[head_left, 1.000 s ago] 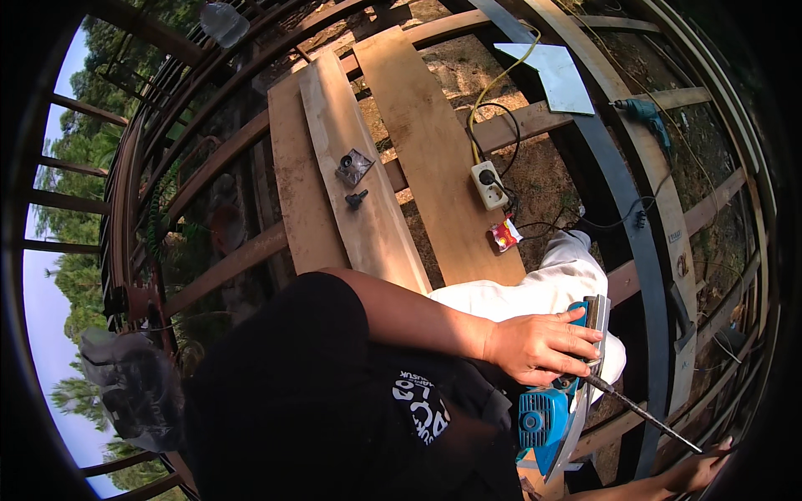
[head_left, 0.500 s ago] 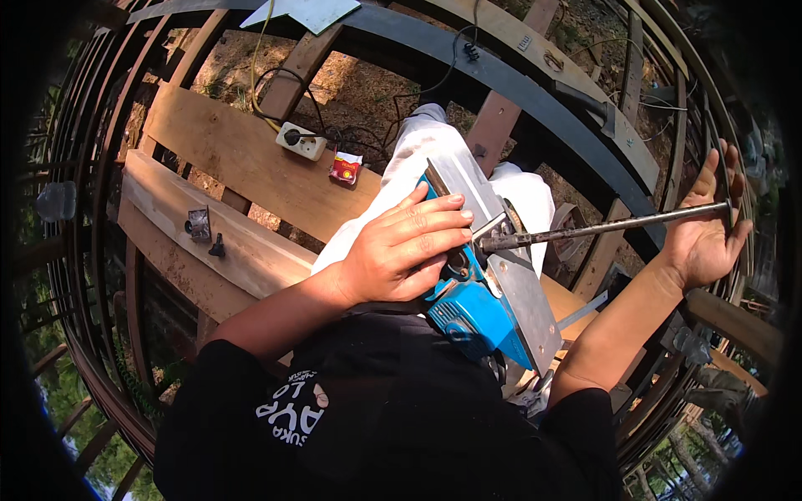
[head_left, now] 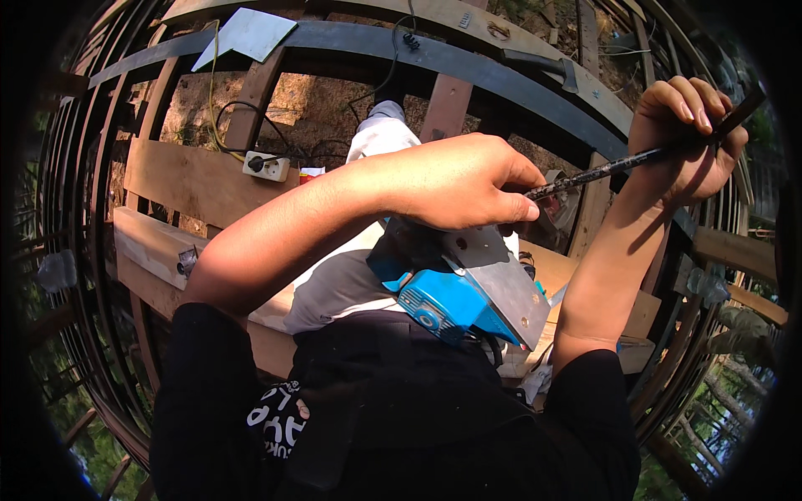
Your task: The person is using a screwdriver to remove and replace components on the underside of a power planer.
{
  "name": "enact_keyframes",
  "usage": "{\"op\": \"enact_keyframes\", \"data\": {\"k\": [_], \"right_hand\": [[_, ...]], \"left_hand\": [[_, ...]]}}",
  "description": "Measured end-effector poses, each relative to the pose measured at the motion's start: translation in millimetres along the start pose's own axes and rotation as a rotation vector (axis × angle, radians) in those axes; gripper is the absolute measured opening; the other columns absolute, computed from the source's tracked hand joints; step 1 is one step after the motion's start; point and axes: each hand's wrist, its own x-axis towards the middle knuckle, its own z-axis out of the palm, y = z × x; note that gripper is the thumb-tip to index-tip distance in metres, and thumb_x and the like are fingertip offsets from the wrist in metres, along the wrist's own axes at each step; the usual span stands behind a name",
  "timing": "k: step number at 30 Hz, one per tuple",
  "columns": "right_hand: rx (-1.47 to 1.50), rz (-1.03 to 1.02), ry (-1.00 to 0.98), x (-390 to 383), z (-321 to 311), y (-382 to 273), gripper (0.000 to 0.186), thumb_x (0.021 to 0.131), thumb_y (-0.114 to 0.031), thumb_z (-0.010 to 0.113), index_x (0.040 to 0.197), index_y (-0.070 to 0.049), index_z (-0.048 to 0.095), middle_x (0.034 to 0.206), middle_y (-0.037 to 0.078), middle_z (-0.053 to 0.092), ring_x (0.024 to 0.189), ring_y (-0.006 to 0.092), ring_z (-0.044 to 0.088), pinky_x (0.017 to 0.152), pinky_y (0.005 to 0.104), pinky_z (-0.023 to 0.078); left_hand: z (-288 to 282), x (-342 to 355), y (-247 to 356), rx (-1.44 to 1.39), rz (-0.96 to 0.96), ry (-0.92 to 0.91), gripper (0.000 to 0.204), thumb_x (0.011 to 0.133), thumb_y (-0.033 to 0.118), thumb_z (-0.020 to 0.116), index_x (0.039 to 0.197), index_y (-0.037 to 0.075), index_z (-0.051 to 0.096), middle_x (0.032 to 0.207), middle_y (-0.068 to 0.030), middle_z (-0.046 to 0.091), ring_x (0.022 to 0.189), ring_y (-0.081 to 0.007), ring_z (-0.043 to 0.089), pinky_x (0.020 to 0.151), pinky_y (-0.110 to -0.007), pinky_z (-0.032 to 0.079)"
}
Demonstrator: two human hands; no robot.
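Observation:
My left hand pinches the near end of a thin dark metal rod. My right hand grips the same rod farther along, raised at the upper right. Just under my left hand a blue electric planer with a grey metal base plate rests on my lap, on light trousers. Black sleeves cover both upper arms.
Wooden planks lie across a curved metal frame at the left. A white power strip with a plugged cable sits on one plank. A small metal bracket lies on the lower plank. Trees show far below.
The view has swung right. My left hand has left the planer and taken the rod's near end. My right hand has lifted the rod higher and closed its fingers on it.

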Motion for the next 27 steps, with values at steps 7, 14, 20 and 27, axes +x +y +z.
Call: {"op": "enact_keyframes", "data": {"k": [7,14,20,27], "right_hand": [[-0.936,-0.034,0.614,-78.6,24.8,30.9,0.037,0.102,-0.034,0.053,0.111,0.002,0.059,0.095,0.018,0.064,0.088,0.0247,0.062,0.076,0.0334,0.050],[-0.985,0.038,0.404,-99.5,38.1,8.5,0.026,0.103,-0.018,0.052,0.116,0.004,0.057,0.097,0.018,0.062,0.081,0.0192,0.062,0.065,0.0279,0.050],[-0.995,0.115,0.491,-97.3,50.3,15.2,0.027,0.097,-0.021,0.064,0.110,0.002,0.059,0.093,0.015,0.066,0.070,0.0202,0.068,0.050,0.0241,0.050],[-1.007,0.137,0.424,-99.6,57.5,12.7,0.025,0.097,-0.010,0.057,0.117,0.006,0.053,0.096,0.021,0.067,0.086,0.0283,0.070,0.075,0.0369,0.059]], "left_hand": [[6.5,1.0,-4.5,-0.001,0.014,0.119,0.032,0.088,0.024,0.074,0.108,-0.001,0.070,0.090,-0.0117,0.074,0.083,-0.0133,0.068,0.075,-0.031,0.052],[-7.5,-3.1,7.2,0.015,0.001,-0.021,0.035,0.091,0.032,0.071,0.108,0.002,0.069,0.088,-0.0082,0.071,0.083,-0.0133,0.065,0.077,-0.031,0.051],[-19.5,-39.7,-13.0,0.327,0.063,0.098,0.026,0.092,0.022,0.067,0.109,0.002,0.070,0.097,-0.0131,0.071,0.095,-0.0270,0.069,0.085,-0.037,0.053],[-14.1,-69.0,-16.2,0.363,0.008,0.050,0.025,0.088,0.018,0.071,0.106,0.001,0.069,0.108,-0.0132,0.069,0.104,-0.0301,0.066,0.090,-0.040,0.052]]}}
